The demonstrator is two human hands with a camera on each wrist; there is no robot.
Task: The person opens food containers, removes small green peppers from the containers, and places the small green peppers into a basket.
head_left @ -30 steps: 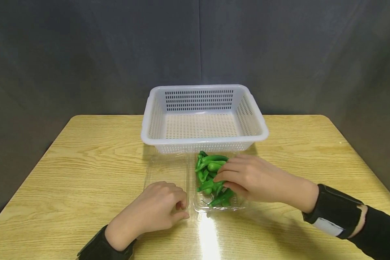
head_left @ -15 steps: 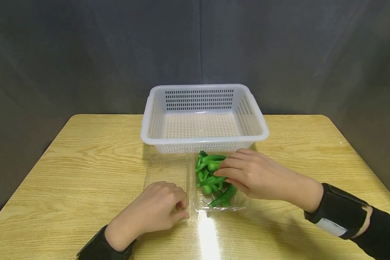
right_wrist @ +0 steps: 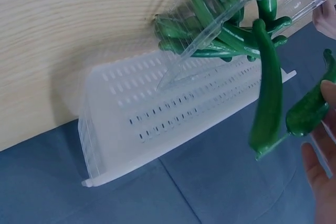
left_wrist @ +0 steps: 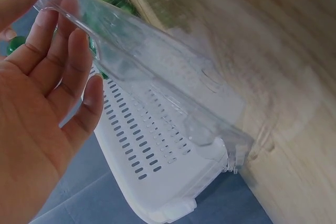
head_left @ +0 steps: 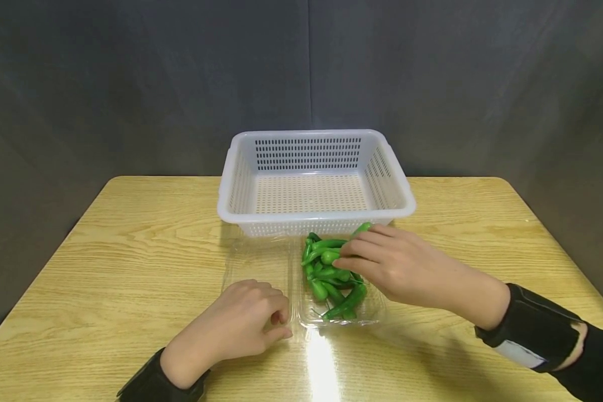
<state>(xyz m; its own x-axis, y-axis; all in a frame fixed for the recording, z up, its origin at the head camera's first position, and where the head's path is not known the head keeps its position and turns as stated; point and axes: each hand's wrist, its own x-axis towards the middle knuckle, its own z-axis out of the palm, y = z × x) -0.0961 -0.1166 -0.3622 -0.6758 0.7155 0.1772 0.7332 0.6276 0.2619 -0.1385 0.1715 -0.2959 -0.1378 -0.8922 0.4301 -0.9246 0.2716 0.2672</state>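
A clear plastic clamshell container [head_left: 261, 262] lies unfolded on the table, its right half filled with a heap of green chili peppers [head_left: 328, 273]. My left hand [head_left: 248, 318] is at its near side; in the left wrist view the thumb and fingers pinch the clear plastic edge. Over the heap, my right hand [head_left: 394, 265] holds a green chili pepper [head_left: 363, 228], whose end sticks up past the fingers. The right wrist view shows a plump pepper [right_wrist: 310, 109] at those fingers and a long pepper [right_wrist: 268, 90] hanging beside it.
Directly behind the container stands a white perforated plastic basket [head_left: 316, 215], its inside bare. The wooden table [head_left: 130, 251] ends at a dark grey curtain [head_left: 181, 84]. Both wrists wear black bands.
My right hand has lifted a little and shifted right, and a pepper now shows above its fingers. Some peppers in the heap have moved. The left hand stays in place.
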